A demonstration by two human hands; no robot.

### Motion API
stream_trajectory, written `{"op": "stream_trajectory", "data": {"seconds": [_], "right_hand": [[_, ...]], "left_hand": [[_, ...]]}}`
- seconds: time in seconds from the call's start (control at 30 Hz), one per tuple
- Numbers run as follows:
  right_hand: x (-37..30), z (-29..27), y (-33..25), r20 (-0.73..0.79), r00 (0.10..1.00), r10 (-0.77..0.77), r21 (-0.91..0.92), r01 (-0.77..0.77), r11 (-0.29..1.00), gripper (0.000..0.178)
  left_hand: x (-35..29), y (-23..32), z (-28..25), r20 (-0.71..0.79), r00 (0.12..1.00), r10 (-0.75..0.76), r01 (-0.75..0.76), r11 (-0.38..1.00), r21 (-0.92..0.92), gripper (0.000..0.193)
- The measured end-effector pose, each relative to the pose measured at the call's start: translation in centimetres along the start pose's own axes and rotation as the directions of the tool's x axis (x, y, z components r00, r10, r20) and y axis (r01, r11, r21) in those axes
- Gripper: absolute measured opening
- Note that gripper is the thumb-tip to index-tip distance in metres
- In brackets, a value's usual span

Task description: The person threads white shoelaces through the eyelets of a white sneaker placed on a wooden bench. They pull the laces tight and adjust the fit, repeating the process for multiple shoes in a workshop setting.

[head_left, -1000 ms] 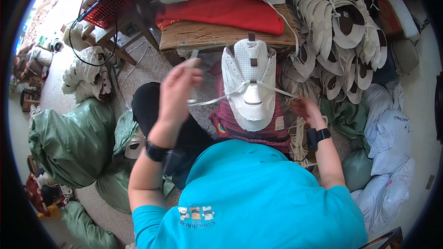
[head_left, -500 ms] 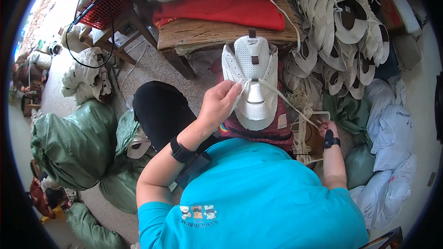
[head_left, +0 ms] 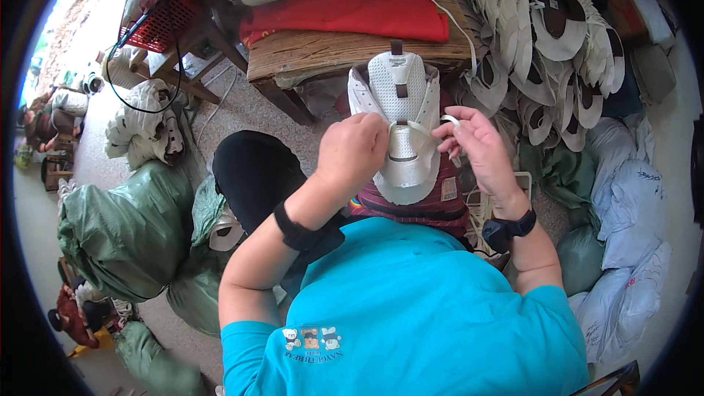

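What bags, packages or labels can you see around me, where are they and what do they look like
Green sacks: on my left, bulging, on the floor.
White-blue sacks: on my right, stacked, with print.
Label: small rectangle on the striped fabric under the white shoe upper.

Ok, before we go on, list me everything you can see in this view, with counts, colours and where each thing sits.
shoe upper: one, white perforated, on the lap, centre.
lace: one, white, looped across the shoe upper between both hands.
wooden bench: one, brown, above the shoe upper.
red cushion: one, on the wooden bench.
stacked shoe uppers: many, white and grey, top and upper right.
red crate: one, upper left.
green sacks: several, left.
pale sacks: several, white-blue, right.
left hand: black wristband, fingers on the lace at the shoe upper's left edge.
right hand: black watch, fingers pinching the lace at the right edge.
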State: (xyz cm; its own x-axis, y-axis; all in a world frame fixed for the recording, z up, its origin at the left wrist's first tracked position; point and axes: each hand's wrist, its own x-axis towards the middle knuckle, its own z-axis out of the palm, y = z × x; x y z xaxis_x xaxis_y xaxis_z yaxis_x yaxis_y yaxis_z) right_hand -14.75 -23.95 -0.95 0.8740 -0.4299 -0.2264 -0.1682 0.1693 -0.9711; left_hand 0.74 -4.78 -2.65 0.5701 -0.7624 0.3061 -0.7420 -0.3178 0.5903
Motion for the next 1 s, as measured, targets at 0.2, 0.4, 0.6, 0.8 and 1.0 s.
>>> {"op": "stream_trajectory", "data": {"seconds": [0.2, 0.4, 0.6, 0.8, 1.0], "right_hand": [[-0.1, 2.0, -2.2, 0.053, 0.951, -0.306, -0.121, 0.310, 0.943, 0.040], [0.5, 2.0, -2.0, 0.056, 0.968, -0.243, -0.106, 0.248, 0.963, 0.033], [1.6, 2.1, -0.5, 0.051, 0.992, -0.118, -0.099, 0.123, 0.988, 0.025], [2.6, 2.0, 0.8, 0.121, 0.988, -0.093, -0.128, 0.109, 0.986, 0.018], [2.0, 2.8, 0.4, 0.086, 0.991, -0.104, -0.282, 0.124, 0.951, 0.021]], "left_hand": [[3.7, 0.5, -5.5, 0.111, 0.940, 0.324, -0.332, 0.940, 0.071, 0.031], [6.0, -1.4, -5.8, 0.446, 0.834, 0.324, -0.313, 0.944, -0.102, 0.031], [5.5, -1.4, -4.2, 0.367, 0.869, 0.332, -0.347, 0.938, -0.026, 0.029], [4.4, -2.1, -4.5, 0.238, 0.905, 0.352, -0.323, 0.934, -0.152, 0.016], [4.2, 0.2, -3.4, 0.238, 0.965, 0.108, -0.154, 0.971, 0.185, 0.016]]}}
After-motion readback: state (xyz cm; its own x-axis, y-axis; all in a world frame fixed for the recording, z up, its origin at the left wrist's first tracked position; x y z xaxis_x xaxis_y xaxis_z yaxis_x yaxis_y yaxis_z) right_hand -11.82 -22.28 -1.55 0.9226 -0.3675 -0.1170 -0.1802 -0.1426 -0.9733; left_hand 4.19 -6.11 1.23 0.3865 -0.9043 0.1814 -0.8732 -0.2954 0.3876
